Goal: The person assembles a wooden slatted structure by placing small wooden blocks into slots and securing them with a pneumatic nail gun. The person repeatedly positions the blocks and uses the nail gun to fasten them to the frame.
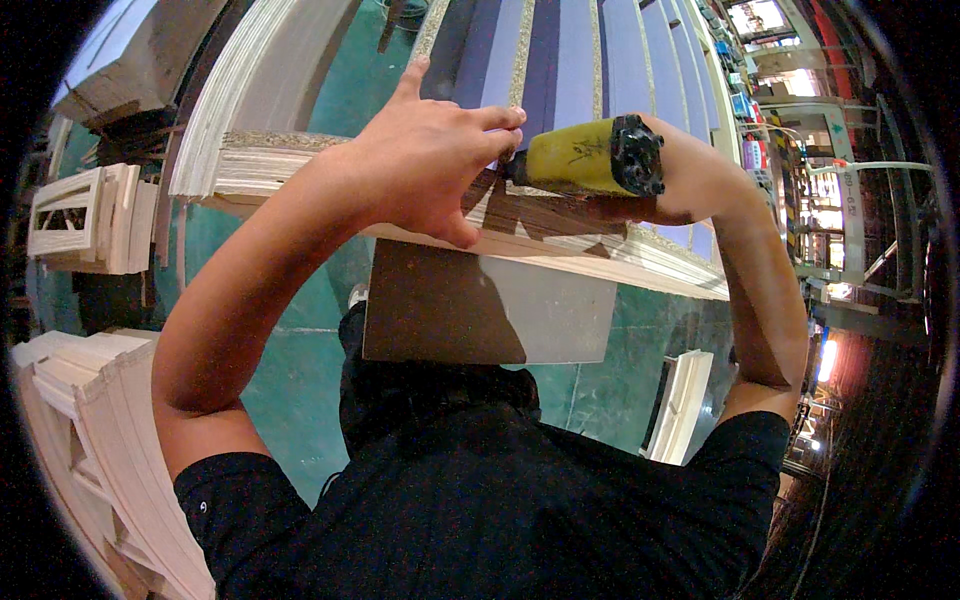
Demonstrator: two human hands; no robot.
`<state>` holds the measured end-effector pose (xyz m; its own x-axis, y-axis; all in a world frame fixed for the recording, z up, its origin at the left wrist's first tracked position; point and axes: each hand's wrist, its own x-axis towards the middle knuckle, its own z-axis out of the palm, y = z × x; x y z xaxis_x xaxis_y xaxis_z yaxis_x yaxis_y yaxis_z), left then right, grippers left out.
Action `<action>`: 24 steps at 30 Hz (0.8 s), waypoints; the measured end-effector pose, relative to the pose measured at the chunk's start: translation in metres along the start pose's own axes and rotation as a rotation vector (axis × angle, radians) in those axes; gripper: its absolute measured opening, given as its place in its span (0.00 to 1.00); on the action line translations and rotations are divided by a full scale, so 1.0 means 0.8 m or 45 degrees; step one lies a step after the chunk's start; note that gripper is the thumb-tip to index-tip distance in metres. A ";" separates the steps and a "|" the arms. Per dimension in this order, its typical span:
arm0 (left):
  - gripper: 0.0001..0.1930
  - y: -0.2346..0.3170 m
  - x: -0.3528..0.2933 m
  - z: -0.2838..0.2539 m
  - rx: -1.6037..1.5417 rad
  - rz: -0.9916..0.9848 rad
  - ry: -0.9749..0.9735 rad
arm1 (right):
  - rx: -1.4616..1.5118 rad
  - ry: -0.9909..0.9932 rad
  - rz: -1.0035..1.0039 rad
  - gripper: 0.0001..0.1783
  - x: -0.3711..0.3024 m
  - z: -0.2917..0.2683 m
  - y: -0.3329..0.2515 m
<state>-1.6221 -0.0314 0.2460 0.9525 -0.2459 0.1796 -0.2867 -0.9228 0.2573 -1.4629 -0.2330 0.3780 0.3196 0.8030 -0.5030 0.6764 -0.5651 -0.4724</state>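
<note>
My right hand is wrapped round a yellow power tool with a black ribbed end cap, which looks like a nail gun. It lies sideways, its dark nose pointing left toward my left fingertips. My left hand is spread, thumb and fingers apart, over the near edge of a large wooden frame; it holds nothing. Whether its fingers touch the wood I cannot tell. Beneath both hands runs a pale layered wood rail. The tool's handle and most of my right fingers are hidden.
Beyond the rail stand several lilac panels with chipboard edges. A flat board juts toward me below the rail. Stacked wooden frames and pale timber stand at left. Another pale wooden piece rests on the green floor at right.
</note>
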 end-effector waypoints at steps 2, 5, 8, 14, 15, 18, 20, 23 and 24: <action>0.53 0.001 0.000 0.000 -0.005 -0.005 0.001 | 0.019 -0.017 0.023 0.37 0.003 0.000 0.007; 0.53 0.001 0.000 0.001 -0.007 -0.009 0.022 | 0.085 -0.068 -0.066 0.38 0.006 0.001 0.001; 0.51 -0.001 -0.002 0.003 -0.025 -0.007 0.042 | 0.042 -0.056 0.067 0.38 0.001 -0.002 -0.017; 0.50 -0.002 -0.001 0.007 -0.020 0.003 0.075 | 0.092 -0.074 -0.028 0.38 0.001 0.001 -0.007; 0.50 -0.002 -0.001 0.007 -0.005 0.009 0.081 | 0.084 -0.080 -0.032 0.38 0.001 0.002 -0.007; 0.51 -0.002 -0.001 -0.001 -0.010 -0.015 0.004 | 0.027 -0.110 -0.050 0.39 -0.001 0.002 -0.007; 0.54 -0.002 -0.005 -0.002 0.036 0.006 0.034 | -0.031 -0.146 -0.013 0.39 -0.006 0.001 -0.011; 0.58 -0.014 -0.022 -0.010 0.013 0.026 0.137 | -0.095 -0.242 0.104 0.39 -0.014 -0.005 -0.025; 0.59 -0.023 -0.031 -0.017 -0.011 0.037 0.178 | -0.111 -0.272 0.159 0.39 -0.017 -0.006 -0.030</action>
<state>-1.6419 -0.0045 0.2494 0.9203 -0.2280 0.3178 -0.3153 -0.9133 0.2579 -1.4800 -0.2297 0.3999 0.2632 0.6644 -0.6995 0.6980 -0.6317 -0.3374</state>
